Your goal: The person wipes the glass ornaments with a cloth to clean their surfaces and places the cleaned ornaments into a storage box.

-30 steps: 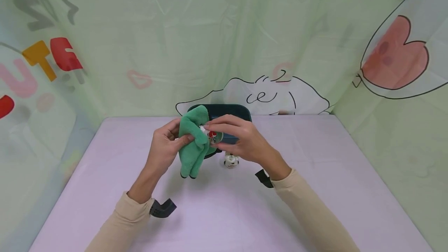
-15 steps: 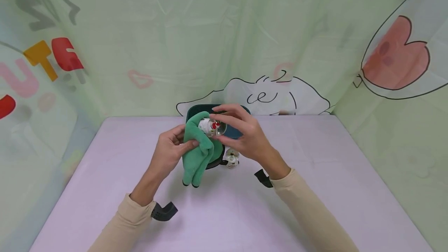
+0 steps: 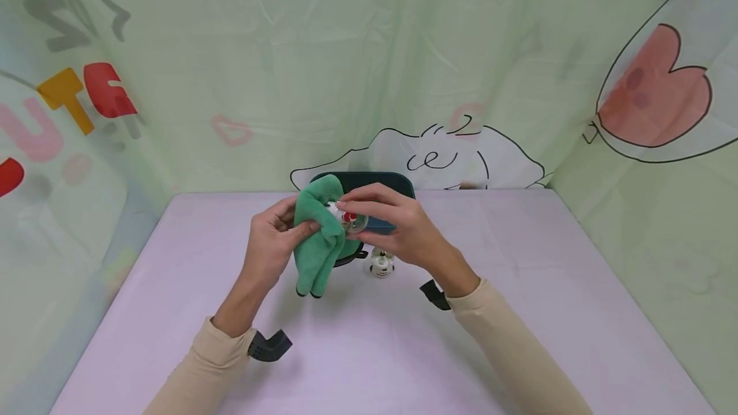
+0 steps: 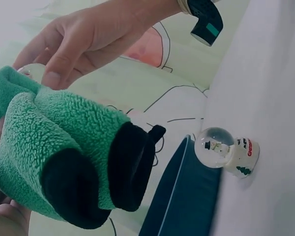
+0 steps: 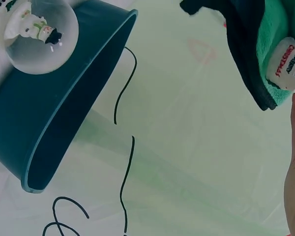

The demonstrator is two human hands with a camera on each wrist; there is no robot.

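A green fleecy cloth [image 3: 314,258] with black edging is gripped by my left hand [image 3: 268,239], thumb on the near side. It wraps partly around the white base of a snow globe [image 3: 350,218] that has a red figure inside. My right hand [image 3: 398,215] pinches the globe's clear dome between thumb and fingers. The base [image 5: 286,64], lettered in red and dark print, lies against the cloth in the right wrist view. Below the hands, a second snow globe [image 4: 238,155] with a snowman inside stands upright on the table.
A dark blue bin [image 3: 398,184] stands at the back of the table [image 3: 490,255], behind the hands and the second globe. Printed curtains [image 3: 259,82] enclose the table's back and sides.
Half a second ago the cloth and held globe dipped nearer me, showing more of the globe. Both are now raised again, and cloth and fingers cover more of its base.
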